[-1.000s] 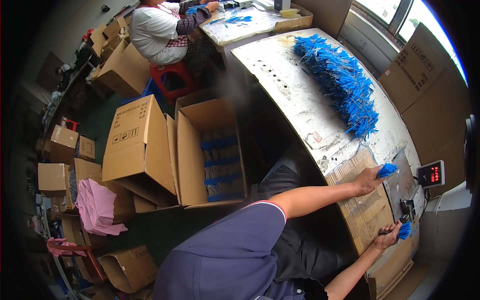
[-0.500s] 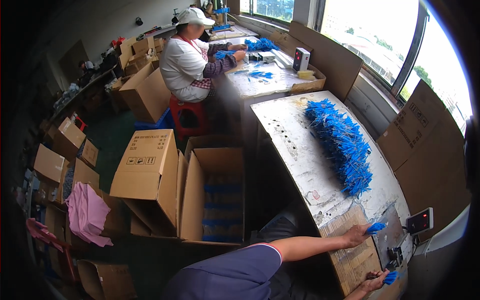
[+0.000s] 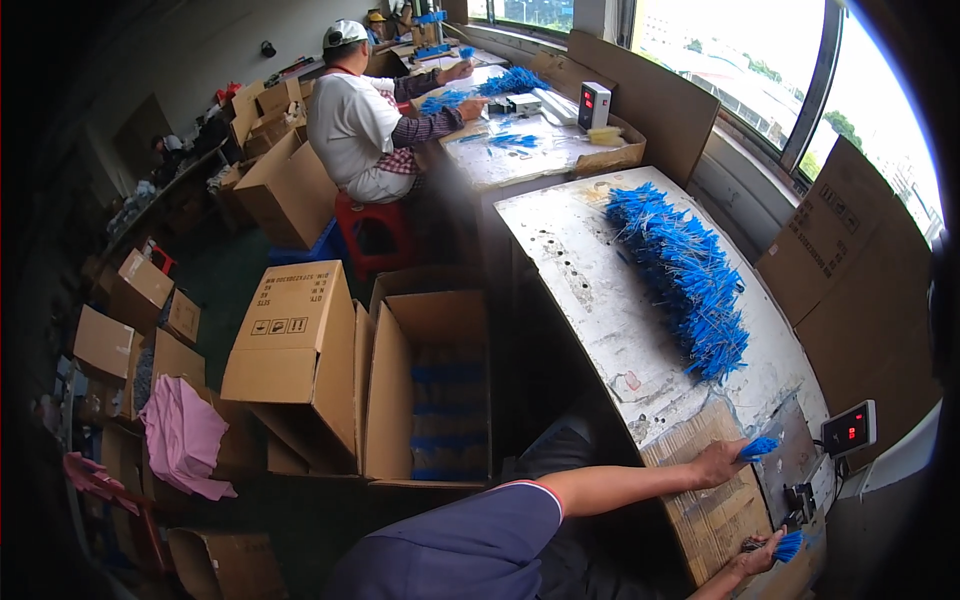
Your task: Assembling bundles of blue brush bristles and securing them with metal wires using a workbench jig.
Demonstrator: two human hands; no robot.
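Left hand (image 3: 714, 465): the fingers are closed around a small bundle of thin bright-blue strips (image 3: 760, 448), its blue ends fanned out to the right, past the fingertips.
Right hand (image 3: 757, 558): a second bundle of thin blue strips (image 3: 788, 546) is gripped by the fingers, its blue ends pointed to the right of them and its darker end to the left.
Blue heap: a long, tangled pile of thin blue strips (image 3: 685, 285) is spread above the left fingers in the view, on the worn white desk (image 3: 560, 225).
Cardboard: a flat brown corrugated sheet (image 3: 715, 520) is laid under the left hand.
Device: a small black metal-looking fixture (image 3: 798, 503) is placed between the two hands, slightly to the right of the fingers.
Display: a box-shaped meter with red digits (image 3: 848, 428) is set to the right of the left fingers.
Carton: rows of blue-ended bundles (image 3: 448, 412) are contained in an open brown cardboard box (image 3: 393, 400), well left of the fingers.
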